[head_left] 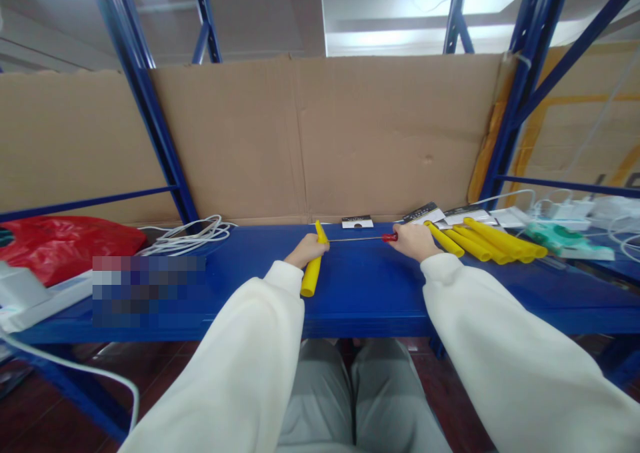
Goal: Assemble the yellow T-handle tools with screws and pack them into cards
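Observation:
My left hand [304, 250] is closed around a yellow tube [311, 276], which stands tilted, with a round near end and a narrower top. In my right hand [416, 241] is a screwdriver [389, 237] with a red handle, its long thin metal shaft pointing left. The shaft's tip meets the tube or my left fingers; which of the two I cannot tell. Just right of my right hand lies another yellow tube [445, 239]. Several more yellow tubes [493, 239] lie side by side beyond it.
The blue table [360, 293] backs onto a cardboard panel [350, 139] between blue posts. Black-and-white cards [357, 221] lie along the back. At left are a red bag [75, 243], coiled white cable [193, 236] and a power strip [50, 306]. A green-white packet [565, 239] lies right.

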Demonstrator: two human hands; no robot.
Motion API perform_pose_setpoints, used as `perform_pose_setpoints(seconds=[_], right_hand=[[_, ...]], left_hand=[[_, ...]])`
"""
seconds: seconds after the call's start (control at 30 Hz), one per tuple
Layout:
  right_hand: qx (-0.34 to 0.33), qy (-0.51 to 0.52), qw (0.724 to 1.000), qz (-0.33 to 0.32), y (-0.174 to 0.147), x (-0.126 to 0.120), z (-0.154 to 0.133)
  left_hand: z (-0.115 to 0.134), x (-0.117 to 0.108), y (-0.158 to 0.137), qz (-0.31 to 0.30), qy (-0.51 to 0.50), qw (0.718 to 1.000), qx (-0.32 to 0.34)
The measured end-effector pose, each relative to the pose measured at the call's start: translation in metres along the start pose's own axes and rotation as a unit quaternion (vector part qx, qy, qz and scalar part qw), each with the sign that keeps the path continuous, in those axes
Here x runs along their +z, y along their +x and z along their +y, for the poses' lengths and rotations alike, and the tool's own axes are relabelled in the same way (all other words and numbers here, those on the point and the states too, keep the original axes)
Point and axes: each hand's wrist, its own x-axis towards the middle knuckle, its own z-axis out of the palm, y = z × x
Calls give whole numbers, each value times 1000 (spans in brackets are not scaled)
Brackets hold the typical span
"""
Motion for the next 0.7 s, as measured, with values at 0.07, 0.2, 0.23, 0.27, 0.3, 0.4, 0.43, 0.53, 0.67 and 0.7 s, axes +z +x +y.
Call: perform_pose_setpoints(seconds=[0.07,0.2,0.23,0.27,0.3,0.4,0.43,0.53,0.67,0.7], right_hand=[[-6,1,1000,0,0,0,0],[-49,17,998,20,1,1,3],[-59,22,998,25,2,1,4],[-68,25,997,29,2,2,4],[-74,26,997,28,2,2,5],[-86,22,996,14,3,1,6],[-89,19,996,9,4,1,6],[-81,18,996,9,3,2,6],[-42,26,999,3,2,2,4],[-36,27,999,-2,1,3,4]], left_hand=[[0,0,0,1,-2,1000,-1],[1,-1,0,6,2,1000,-8],[1,-1,0,8,5,1000,-8],[1,-1,0,10,7,1000,-8],[1,0,0,12,8,1000,-7],[0,0,1,13,10,1000,-6],[0,0,1,12,9,1000,-5],[-1,0,2,9,6,1000,-3],[-1,0,2,4,9,1000,0],[-1,0,2,4,9,1000,1]])
